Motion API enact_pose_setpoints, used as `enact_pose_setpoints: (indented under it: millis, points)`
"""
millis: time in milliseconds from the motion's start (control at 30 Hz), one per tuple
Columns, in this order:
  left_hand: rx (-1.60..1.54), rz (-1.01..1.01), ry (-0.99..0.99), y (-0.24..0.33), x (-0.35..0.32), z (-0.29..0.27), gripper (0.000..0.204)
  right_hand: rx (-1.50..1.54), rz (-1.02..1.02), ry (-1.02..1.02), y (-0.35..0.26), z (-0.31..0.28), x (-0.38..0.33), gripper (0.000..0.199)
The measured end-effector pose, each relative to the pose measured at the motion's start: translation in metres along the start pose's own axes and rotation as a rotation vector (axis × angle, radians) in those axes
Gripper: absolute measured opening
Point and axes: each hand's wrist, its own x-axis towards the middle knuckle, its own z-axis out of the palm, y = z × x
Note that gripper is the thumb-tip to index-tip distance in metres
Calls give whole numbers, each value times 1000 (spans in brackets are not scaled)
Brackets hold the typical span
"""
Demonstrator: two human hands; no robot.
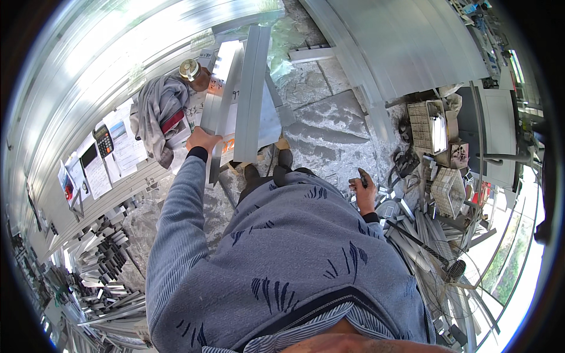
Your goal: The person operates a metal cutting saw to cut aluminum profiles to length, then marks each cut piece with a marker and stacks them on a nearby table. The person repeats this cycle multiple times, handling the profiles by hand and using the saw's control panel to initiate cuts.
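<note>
With its fingers wrapped round the near end, my left hand grips a silvery metal profile that lies on the workbench at an angle. Just right of it lies a second, wider grey metal profile, its near end sticking out toward my body. White sheets with handwritten marks show beneath and beside both pieces. My right hand is held low at my right side, away from the bench. Its fingers are curled about a small dark object, whose kind I cannot make out.
Left along the bench are a crumpled grey garment, a jar of brown liquid, a calculator and papers. Metal offcuts pile at lower left. On the right stand crates, long metal pieces and a large sheet-covered stack.
</note>
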Motion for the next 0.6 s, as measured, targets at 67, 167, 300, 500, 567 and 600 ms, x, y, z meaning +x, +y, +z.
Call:
enact_pose_setpoints:
  millis: [67, 167, 300, 500, 567, 600]
  points:
    - [-15, 19, -5, -6, -6, -8, 91, -12, -28, -40, -1, 1, 6, 48]
    - [-33, 27, -41, -12, -12, -23, 92, -42, -40, -76, -6, 4, 14, 48]
    - [-32, 70, -8, -19, -23, -40, 94, -34, -54, -114, -15, 15, 27, 48]
    - [-64, 69, -79, -25, -39, -52, 91, 5, -85, -159, -22, 27, 36, 48]
    - [-60, 71, -78, -26, -43, -52, 92, -7, -81, -177, -23, 29, 37, 45]
    - [-72, 74, -69, -27, -44, -51, 89, -3, -73, -179, -23, 29, 37, 43]
